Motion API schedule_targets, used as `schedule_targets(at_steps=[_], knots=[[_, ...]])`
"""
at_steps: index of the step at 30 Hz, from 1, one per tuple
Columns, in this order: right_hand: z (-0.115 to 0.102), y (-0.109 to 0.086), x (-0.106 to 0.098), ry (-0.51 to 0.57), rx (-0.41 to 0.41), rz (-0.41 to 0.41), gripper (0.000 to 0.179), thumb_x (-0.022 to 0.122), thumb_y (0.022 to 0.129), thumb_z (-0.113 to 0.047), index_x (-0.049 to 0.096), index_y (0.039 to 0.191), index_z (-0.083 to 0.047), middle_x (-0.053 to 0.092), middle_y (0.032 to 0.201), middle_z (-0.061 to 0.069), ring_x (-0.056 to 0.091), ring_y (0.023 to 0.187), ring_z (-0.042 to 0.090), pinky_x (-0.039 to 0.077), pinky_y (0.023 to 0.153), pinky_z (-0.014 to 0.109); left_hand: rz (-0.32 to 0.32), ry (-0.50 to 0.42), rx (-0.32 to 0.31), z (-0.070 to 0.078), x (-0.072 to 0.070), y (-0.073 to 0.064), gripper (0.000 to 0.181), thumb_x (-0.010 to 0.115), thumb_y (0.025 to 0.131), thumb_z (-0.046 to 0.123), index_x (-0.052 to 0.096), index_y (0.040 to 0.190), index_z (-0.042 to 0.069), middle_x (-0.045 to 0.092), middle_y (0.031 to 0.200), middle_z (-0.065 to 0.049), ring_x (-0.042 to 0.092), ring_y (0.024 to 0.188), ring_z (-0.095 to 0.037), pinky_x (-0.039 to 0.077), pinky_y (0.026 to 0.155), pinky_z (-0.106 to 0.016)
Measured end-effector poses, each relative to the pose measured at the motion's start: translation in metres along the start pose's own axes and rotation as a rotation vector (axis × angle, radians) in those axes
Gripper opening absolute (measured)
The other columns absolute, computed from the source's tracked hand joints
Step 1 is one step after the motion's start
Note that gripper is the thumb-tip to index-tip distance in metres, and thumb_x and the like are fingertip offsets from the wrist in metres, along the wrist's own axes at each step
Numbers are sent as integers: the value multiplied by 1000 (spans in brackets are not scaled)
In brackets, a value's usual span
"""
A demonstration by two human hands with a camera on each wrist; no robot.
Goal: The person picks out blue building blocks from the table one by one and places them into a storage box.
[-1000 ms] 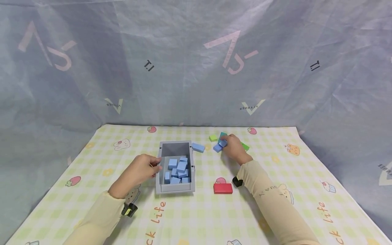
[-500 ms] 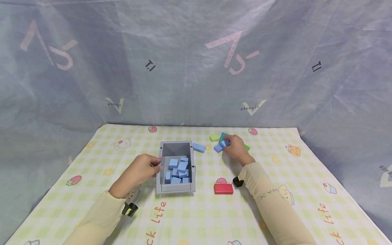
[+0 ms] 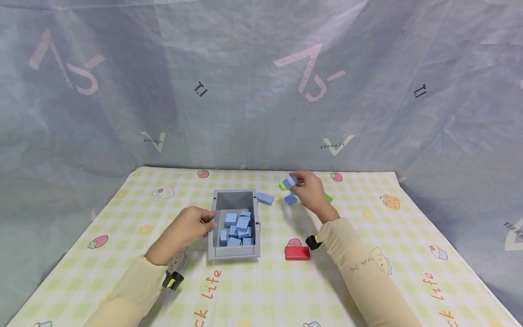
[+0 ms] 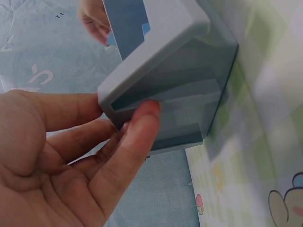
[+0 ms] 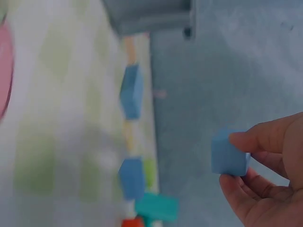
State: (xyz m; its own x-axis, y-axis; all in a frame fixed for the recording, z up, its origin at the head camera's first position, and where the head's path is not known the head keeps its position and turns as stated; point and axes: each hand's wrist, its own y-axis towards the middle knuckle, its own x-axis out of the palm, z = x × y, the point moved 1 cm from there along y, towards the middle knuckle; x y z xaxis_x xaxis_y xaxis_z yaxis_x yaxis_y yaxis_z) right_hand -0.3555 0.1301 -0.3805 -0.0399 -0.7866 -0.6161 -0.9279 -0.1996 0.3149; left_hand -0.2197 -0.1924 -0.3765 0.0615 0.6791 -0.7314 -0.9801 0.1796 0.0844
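A grey open box (image 3: 234, 251) stands left of the middle of the table with several blue blocks (image 3: 242, 222) inside. My left hand (image 3: 189, 225) pinches its left side; in the left wrist view the thumb (image 4: 142, 125) lies against the box's outer wall and the fingers meet its rim. A blue block (image 5: 228, 153) is between the thumb and fingers of my right hand (image 3: 311, 191), raised above the far part of the table. Below that hand lies another blue block (image 3: 290, 199). A longer blue block (image 3: 265, 198) rests beside the box's right wall.
A red block (image 3: 297, 253) lies right of the box, nearer to me. Close to my right hand are a lime block (image 3: 282, 186), a green block (image 3: 329, 198) and a teal block (image 5: 156, 206). A grey-blue curtain (image 3: 261, 113) hangs behind the checked cloth (image 3: 253, 290).
My right hand has lifted the blue block off the table and moved it slightly left. The left hand keeps its hold on the box.
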Motion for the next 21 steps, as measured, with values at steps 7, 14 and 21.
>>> schedule_targets(at_steps=[7,14,21], knots=[[-44,-14,18,67,-118,-40,39,71,87,-1,65,126,1,58,118,16,62,108,29,53,93,39,7,1,4,0,1,0,18,67,92,3,76,107,-3,66,124,-20,53,52,-11,37,47,-23],[-74,-31,48,-5,-260,-115,37,73,86,0,68,122,-3,63,119,11,64,102,24,56,88,35,9,9,-5,1,1,-1,16,67,92,3,77,104,-2,66,125,-19,52,51,-11,36,47,-23],[-87,-45,72,-46,-314,-203,37,73,87,-5,68,124,-8,62,118,5,65,97,19,56,86,37,2,14,3,1,0,0,17,67,92,4,77,104,-2,69,120,-19,53,51,-11,37,48,-23]])
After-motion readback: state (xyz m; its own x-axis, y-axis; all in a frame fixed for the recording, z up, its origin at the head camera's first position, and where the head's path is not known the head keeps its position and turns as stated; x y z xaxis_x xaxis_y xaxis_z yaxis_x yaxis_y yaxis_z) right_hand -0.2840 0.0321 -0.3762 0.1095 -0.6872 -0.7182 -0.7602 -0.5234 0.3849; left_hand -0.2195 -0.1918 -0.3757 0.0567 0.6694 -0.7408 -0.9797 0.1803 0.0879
